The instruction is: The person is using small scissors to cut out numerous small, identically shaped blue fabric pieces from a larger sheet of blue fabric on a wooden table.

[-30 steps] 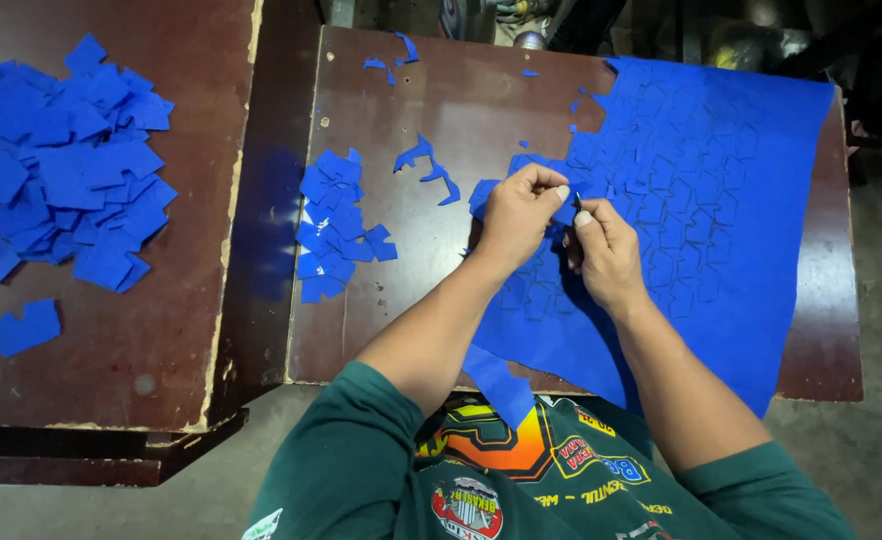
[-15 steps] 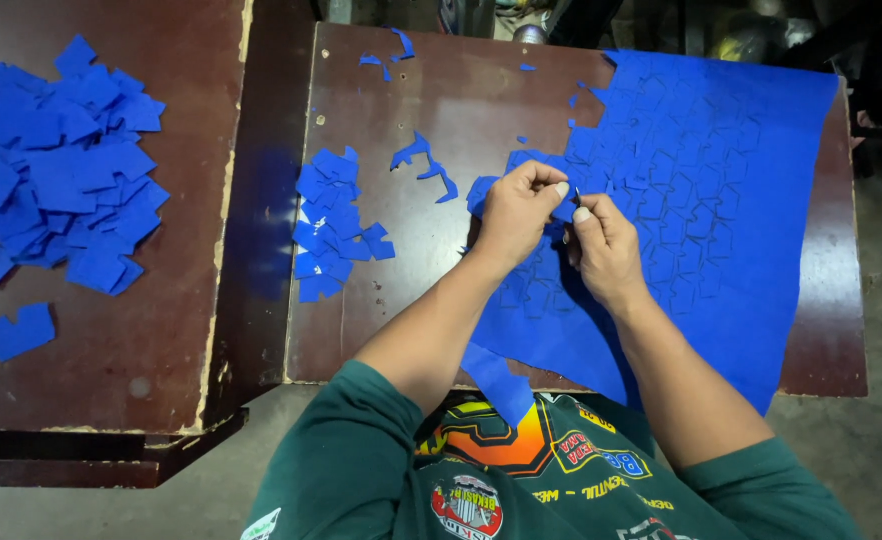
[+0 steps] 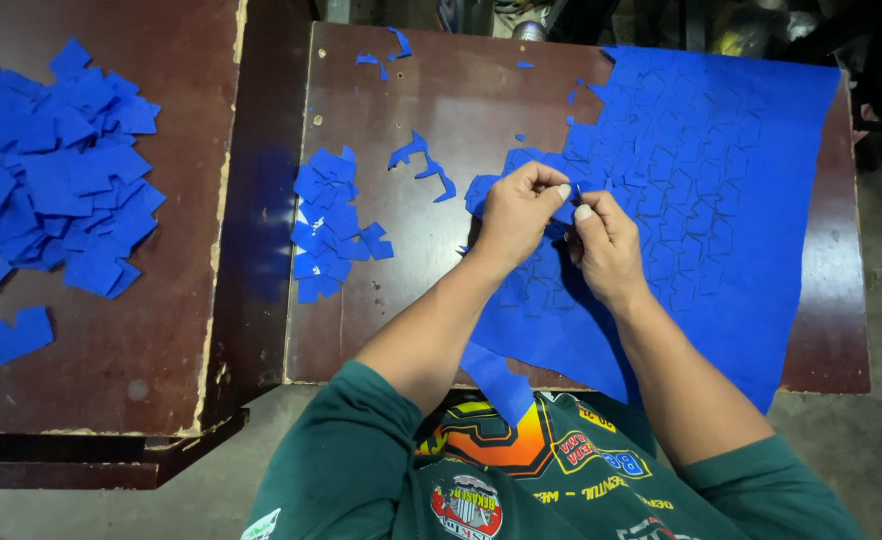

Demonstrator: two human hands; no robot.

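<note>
Nearest the camera, a green sleeved shirt with a printed front fills the bottom edge, and both forearms reach out from it over the dark wooden desk (image 3: 411, 320). Just beyond, the left hand (image 3: 517, 212) and right hand (image 3: 606, 245) meet almost knuckle to knuckle over the near-left margin of a large blue sheet (image 3: 721, 200), which is scored all over with a repeating pattern of cut shapes. Both sets of fingers are closed in a tight pinch on the same small spot of the blue sheet, thumb against forefinger (whether a cut piece is already loose between them cannot be told), so the hands seem set to brace the material on one side while plucking on the other. Left of the hands lies a small heap of blue cut pieces (image 3: 333, 222), within easy reach for dropping. Farther left, on a second desk (image 3: 141, 380), a much larger pile of blue pieces (image 3: 56, 170) spreads out. Stray blue scraps (image 3: 421, 158) dot the far side.
</note>
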